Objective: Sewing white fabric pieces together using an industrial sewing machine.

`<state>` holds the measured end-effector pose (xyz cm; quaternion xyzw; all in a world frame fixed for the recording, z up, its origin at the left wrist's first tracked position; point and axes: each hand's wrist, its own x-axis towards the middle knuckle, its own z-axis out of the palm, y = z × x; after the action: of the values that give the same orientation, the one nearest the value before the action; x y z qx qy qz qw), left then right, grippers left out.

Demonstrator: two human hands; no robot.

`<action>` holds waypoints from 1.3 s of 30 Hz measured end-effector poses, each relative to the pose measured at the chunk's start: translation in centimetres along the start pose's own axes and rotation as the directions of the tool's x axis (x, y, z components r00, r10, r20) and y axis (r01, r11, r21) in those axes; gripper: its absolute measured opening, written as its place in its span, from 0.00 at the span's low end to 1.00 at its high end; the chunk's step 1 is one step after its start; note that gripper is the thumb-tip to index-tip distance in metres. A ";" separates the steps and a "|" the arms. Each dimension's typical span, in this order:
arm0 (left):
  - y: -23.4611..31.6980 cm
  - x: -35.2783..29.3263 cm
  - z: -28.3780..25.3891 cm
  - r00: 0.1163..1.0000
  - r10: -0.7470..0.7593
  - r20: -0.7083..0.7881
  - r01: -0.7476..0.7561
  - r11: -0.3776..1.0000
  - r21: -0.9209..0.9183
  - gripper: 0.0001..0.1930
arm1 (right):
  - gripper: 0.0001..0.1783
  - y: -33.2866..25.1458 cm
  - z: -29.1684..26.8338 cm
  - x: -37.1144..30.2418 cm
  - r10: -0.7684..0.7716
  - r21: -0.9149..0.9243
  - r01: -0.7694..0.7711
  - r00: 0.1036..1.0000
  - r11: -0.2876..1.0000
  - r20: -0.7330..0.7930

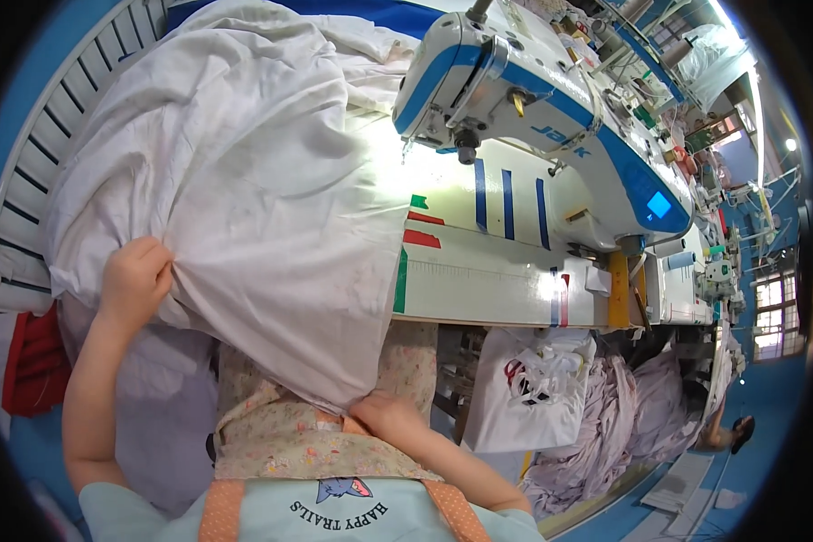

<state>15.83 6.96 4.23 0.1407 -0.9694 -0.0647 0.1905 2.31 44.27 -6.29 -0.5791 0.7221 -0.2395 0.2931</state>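
A white slatted rack point(27, 172) curves along the table's left edge, with a red cloth point(36, 366) below it. The left hand point(137, 278) is clenched on a bunched fold of the white sheet point(253, 172), just off the table's front edge. The sheet covers the table's left part; its long axis runs from the back edge down over the front edge, the narrowed lower corner pointing toward the person's lap. There the right hand point(387, 421) pinches that corner, over a floral apron point(307, 447). Right of the sheet, the pale table point(488, 248) bears blue tape strips point(508, 205) and a sewing machine point(515, 86). Under its front edge hang a white bag point(515, 420) and heaped fabric point(605, 415); farther right are a blue wall point(781, 384) and a barred window point(780, 307).
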 end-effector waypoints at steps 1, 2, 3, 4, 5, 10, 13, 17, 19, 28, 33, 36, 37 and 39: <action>0.1 -0.1 0.0 1.000 0.001 0.009 -0.001 1.000 0.005 0.05 | 0.05 -0.5 0.0 -0.4 0.003 0.002 -0.003 1.000 1.000 -0.001; 0.1 -0.1 0.0 1.000 0.005 0.012 -0.005 1.000 0.003 0.05 | 0.06 -1.0 0.0 -0.7 -0.111 -0.090 0.099 0.984 0.991 -0.138; 0.2 -0.1 0.1 1.000 0.007 0.003 -0.007 1.000 0.000 0.04 | 0.07 -1.5 0.0 -1.1 -0.229 -0.193 0.181 0.936 0.964 -0.268; 0.3 -0.1 0.2 1.000 -0.001 -0.002 0.001 1.000 -0.003 0.04 | 0.07 -2.0 0.0 -1.7 -0.228 -0.193 0.180 0.938 0.965 -0.262; 0.4 -0.1 0.4 1.000 0.010 -0.003 -0.010 1.000 -0.007 0.04 | 0.09 -2.3 -0.2 -2.5 -0.323 -0.293 0.236 0.898 0.927 -0.299; 0.9 0.0 1.1 0.998 0.026 -0.056 -0.028 0.999 -0.033 0.04 | 0.12 -3.8 0.6 -4.5 -0.433 -0.280 0.350 0.833 0.894 -0.345; 1.1 0.2 1.2 0.998 0.036 -0.060 -0.038 0.999 -0.028 0.04 | 0.09 -4.6 1.0 -5.3 -0.438 -0.199 0.391 0.819 0.899 -0.371; 1.0 0.4 1.1 0.993 0.070 -0.099 -0.075 0.996 -0.041 0.03 | 0.08 -5.7 1.6 -5.8 -0.214 0.091 0.289 0.855 0.953 -0.472; 0.7 0.4 1.5 0.990 0.066 -0.126 -0.074 0.995 -0.062 0.03 | 0.09 -5.8 2.0 -5.8 -0.141 0.176 0.259 0.855 0.950 -0.499; 0.6 0.7 2.8 0.996 0.008 -0.085 -0.004 0.999 0.046 0.05 | 0.05 -1.5 2.7 -2.7 0.305 0.407 -0.222 0.940 0.886 -0.153; 7.4 2.7 2.8 0.973 0.132 -0.189 -0.175 0.957 -0.230 0.10 | 0.05 0.1 3.0 -1.1 0.211 0.270 -0.149 0.953 0.951 -0.218; 10.4 4.5 4.2 0.974 0.203 -0.102 -0.227 0.878 -0.421 0.13 | 0.04 1.0 2.8 -0.5 0.229 0.208 -0.180 0.942 0.962 -0.245; 10.9 4.8 4.6 0.967 0.246 -0.066 -0.249 0.858 -0.448 0.13 | 0.04 1.1 2.7 -0.5 0.247 0.184 -0.208 0.941 0.961 -0.229; 11.2 4.4 5.0 0.957 0.292 0.000 -0.255 0.837 -0.484 0.14 | 0.04 1.1 2.5 -0.7 0.280 0.189 -0.244 0.939 0.951 -0.199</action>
<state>7.21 16.67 3.19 -0.0531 -0.9395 -0.2796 0.1905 3.44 45.15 -8.69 -0.4211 0.7994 -0.3197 0.2852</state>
